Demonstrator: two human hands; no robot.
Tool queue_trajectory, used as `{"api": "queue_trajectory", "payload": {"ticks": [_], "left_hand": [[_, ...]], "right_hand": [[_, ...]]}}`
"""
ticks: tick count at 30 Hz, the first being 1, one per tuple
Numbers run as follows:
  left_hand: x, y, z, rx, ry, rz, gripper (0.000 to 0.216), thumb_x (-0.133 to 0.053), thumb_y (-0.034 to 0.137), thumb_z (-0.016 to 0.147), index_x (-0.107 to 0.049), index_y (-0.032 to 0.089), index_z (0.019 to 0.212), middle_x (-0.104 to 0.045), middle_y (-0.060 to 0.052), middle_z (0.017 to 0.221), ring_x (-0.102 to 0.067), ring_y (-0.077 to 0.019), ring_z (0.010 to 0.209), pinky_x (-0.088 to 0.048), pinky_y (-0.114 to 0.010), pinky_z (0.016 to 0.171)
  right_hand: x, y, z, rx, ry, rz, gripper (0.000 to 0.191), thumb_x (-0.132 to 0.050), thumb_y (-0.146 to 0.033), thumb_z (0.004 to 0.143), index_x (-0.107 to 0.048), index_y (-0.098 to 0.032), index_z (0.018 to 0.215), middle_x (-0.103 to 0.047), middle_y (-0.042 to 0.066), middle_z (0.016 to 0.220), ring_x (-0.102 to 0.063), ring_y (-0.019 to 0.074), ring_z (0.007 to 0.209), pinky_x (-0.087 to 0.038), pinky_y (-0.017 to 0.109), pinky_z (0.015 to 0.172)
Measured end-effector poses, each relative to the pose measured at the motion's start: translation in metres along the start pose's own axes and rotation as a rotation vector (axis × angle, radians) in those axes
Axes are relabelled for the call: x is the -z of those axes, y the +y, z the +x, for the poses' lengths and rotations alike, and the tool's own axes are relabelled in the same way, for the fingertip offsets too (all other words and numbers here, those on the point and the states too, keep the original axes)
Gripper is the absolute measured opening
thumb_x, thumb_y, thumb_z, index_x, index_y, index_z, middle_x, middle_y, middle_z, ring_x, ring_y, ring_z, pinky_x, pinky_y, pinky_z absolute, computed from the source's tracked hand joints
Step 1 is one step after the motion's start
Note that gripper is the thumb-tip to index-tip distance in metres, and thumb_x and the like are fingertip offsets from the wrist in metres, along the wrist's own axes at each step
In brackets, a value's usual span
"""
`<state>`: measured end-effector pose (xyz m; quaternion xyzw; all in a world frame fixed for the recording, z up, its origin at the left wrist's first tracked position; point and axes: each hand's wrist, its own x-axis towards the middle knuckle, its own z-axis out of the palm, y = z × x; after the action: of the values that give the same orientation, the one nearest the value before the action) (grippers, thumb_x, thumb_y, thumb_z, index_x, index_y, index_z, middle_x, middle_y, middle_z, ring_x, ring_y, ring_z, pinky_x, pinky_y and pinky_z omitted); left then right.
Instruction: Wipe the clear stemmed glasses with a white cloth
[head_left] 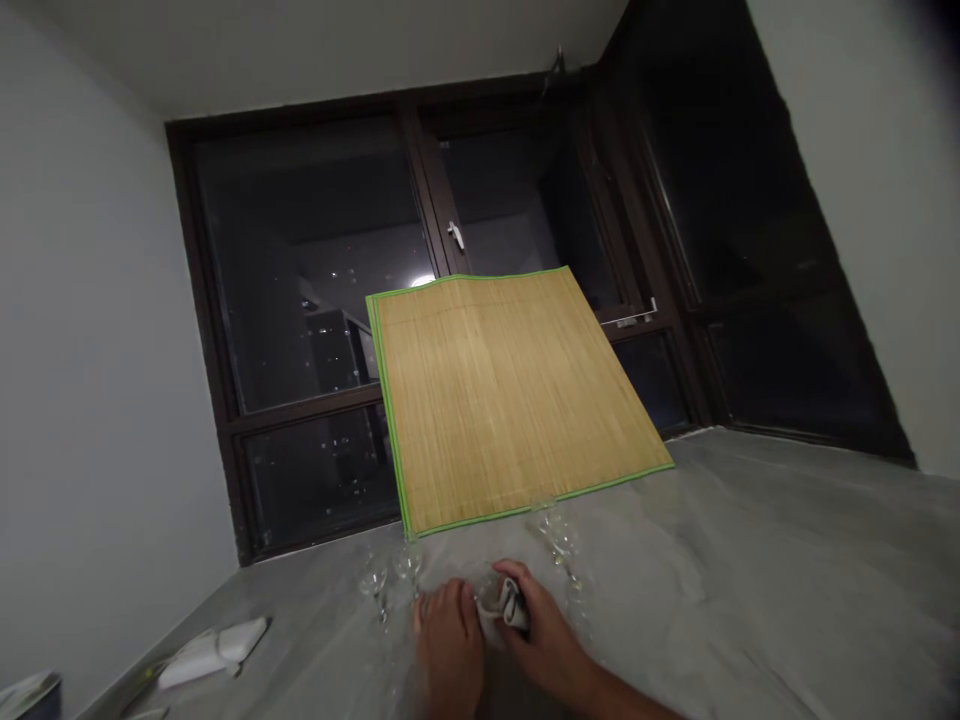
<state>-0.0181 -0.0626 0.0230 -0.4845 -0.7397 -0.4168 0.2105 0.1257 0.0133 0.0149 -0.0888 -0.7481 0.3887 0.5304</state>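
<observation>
A clear drinking glass (489, 598) is between my two hands, low in the middle of the view. My left hand (451, 635) is closed against its left side, the thumb along the glass; the other fingertips are partly hidden. In my right hand (546, 632) is a folded light cloth with dark edging (513, 604), gripped between thumb and fingers and held against the glass's right side. Stemmed glasses (375, 582) stand just left of my left hand. More clear glasses (559, 540) form a row beyond and right of my right hand.
A bamboo mat with green edging (510, 400) leans upright against the dark window (300, 290) behind the grey surface (750, 560). A white power strip with a cable (214, 652) lies at the lower left. Another object (34, 695) shows partly in the left corner.
</observation>
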Motion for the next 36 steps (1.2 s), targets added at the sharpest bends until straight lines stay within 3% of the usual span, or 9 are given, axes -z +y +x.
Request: {"api": "queue_trajectory", "payload": {"ticks": [3,7,13,20,28,36], "left_hand": [[0.000,0.006,-0.002,0.043,-0.084,-0.030,0.037,-0.039,0.039,0.094,-0.069,0.023,0.079,-0.073,-0.011,0.081,-0.067,-0.0280,0.083,-0.041,-0.043,0.091],[0.003,0.006,-0.005,0.080,-0.164,0.002,0.049,-0.034,0.045,0.095,-0.071,0.022,0.074,-0.073,-0.016,0.077,-0.069,-0.0335,0.075,-0.044,-0.042,0.074],[0.003,0.001,-0.007,0.194,-0.212,-0.021,0.059,-0.030,0.053,0.094,-0.073,0.020,0.071,-0.074,-0.019,0.080,-0.069,-0.0336,0.078,-0.046,-0.042,0.075],[0.001,0.005,-0.008,0.159,-0.246,-0.081,0.059,-0.028,0.050,0.095,-0.070,0.021,0.066,-0.071,-0.014,0.069,-0.066,-0.0275,0.070,-0.043,-0.036,0.072],[0.002,0.002,-0.006,0.075,-0.121,-0.056,0.053,-0.018,0.042,0.099,-0.062,0.022,0.078,-0.072,-0.008,0.080,-0.066,-0.0227,0.080,-0.041,-0.032,0.072],[0.005,-0.001,-0.005,0.009,-0.057,0.199,0.050,-0.021,0.033,0.101,-0.067,0.021,0.087,-0.073,-0.007,0.087,-0.066,-0.0231,0.089,-0.037,-0.042,0.092]], "right_hand": [[0.001,0.004,0.000,-0.002,0.023,-0.015,0.055,-0.058,-0.012,0.071,-0.058,-0.027,0.125,-0.065,0.007,0.123,-0.058,0.0282,0.117,-0.044,0.043,0.105],[0.001,0.009,0.001,-0.008,0.088,-0.064,0.051,-0.059,-0.015,0.074,-0.060,-0.030,0.122,-0.065,0.006,0.123,-0.059,0.0303,0.117,-0.044,0.045,0.105],[0.005,0.011,0.006,-0.019,0.213,-0.084,0.040,-0.059,-0.020,0.076,-0.061,-0.024,0.116,-0.067,0.008,0.114,-0.061,0.0278,0.109,-0.046,0.041,0.100],[0.022,0.016,0.021,-0.119,0.417,-0.120,0.041,-0.059,-0.032,0.080,-0.055,-0.021,0.120,-0.064,0.011,0.114,-0.060,0.0270,0.104,-0.047,0.040,0.093],[0.010,0.010,0.017,-0.114,0.221,0.019,0.053,-0.060,-0.018,0.068,-0.056,-0.021,0.121,-0.064,0.007,0.118,-0.058,0.0244,0.114,-0.044,0.038,0.102],[0.007,-0.001,0.018,-0.144,0.142,0.292,0.048,-0.061,-0.011,0.067,-0.053,-0.023,0.113,-0.065,0.003,0.101,-0.063,0.0196,0.097,-0.050,0.031,0.085]]}}
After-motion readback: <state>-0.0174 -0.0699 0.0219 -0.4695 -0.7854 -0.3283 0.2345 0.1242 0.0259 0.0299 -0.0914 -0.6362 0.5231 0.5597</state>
